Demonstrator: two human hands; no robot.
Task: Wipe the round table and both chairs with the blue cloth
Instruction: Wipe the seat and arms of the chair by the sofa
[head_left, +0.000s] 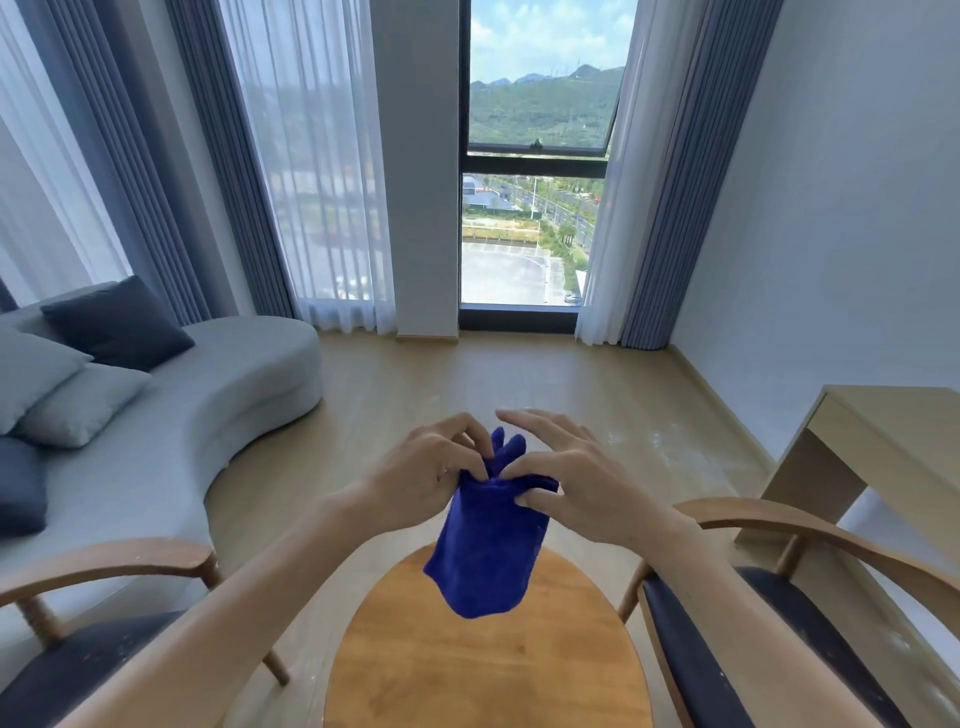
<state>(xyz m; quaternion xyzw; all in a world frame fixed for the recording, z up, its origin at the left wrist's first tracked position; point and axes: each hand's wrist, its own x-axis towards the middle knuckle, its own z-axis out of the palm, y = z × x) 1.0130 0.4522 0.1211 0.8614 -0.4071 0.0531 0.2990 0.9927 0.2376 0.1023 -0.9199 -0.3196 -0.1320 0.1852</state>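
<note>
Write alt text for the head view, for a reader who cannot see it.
Both hands, left hand and right hand, pinch a blue cloth by its top edge, in the air above a round wooden table. A wooden armchair with a dark seat stands on either side, with a grey sofa at left.

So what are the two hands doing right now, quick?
Left hand: pinching the top of the blue cloth.
Right hand: pinching the cloth with the thumb, other fingers spread out.

The blue cloth (488, 540) is held up above the round wooden surface (483, 670), pinched at its top by the left hand (421, 470) and right hand (576, 480); 2 chairs (104, 623) (779, 623) are seen flanking it.
</note>
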